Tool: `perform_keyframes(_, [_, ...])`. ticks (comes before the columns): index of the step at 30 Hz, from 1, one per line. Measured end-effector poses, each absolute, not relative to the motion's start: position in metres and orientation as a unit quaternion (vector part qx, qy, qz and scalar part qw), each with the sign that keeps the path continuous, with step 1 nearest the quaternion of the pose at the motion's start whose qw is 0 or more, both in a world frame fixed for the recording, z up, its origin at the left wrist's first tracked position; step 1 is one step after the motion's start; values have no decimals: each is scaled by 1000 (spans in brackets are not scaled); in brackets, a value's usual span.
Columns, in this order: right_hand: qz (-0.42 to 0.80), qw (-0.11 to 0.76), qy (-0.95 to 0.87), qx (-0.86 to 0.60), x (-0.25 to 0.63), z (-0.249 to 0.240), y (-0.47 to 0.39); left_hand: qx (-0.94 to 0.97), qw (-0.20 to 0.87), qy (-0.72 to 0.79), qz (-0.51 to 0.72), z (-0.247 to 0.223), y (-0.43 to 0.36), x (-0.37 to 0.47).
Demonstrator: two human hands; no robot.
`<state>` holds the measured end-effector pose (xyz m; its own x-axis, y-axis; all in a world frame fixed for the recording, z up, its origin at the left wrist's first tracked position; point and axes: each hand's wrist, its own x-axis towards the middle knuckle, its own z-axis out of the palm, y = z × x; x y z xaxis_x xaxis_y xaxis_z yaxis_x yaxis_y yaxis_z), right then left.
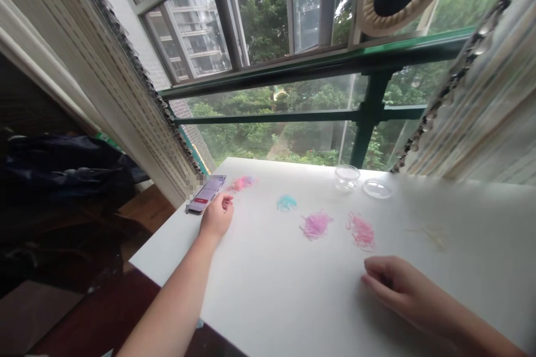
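Observation:
My left hand point(216, 215) reaches to the table's far left, its fingertips touching a smartphone point(206, 193) with a lit screen. My right hand point(396, 281) rests loosely curled on the white table point(268, 290), holding nothing. Small heaps of thin strands lie between the hands: a pink-red heap point(242, 183) beside the phone, a teal heap point(286, 202), a magenta heap point(316, 225), a pink heap point(361, 231) just beyond my right hand, and a faint yellowish heap point(433, 234) to the right.
A clear small bowl point(347, 176) and a clear round lid point(377, 188) sit near the table's far edge by the window. Curtains hang at both sides. A dark bag point(62, 167) lies on the left beyond the table edge.

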<state>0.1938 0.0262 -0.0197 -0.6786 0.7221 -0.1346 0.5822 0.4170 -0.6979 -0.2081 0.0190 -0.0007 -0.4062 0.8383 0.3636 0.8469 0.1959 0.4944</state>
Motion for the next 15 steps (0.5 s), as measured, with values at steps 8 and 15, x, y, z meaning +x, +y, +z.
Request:
perform_keyframes(8, [393, 71, -819, -411, 204, -40, 26, -568, -28, -771, -285, -17, 20, -194])
perform_keyframes(15, [409, 79, -811, -411, 197, -30, 25, -605, -26, -752, -260, -14, 16, -192])
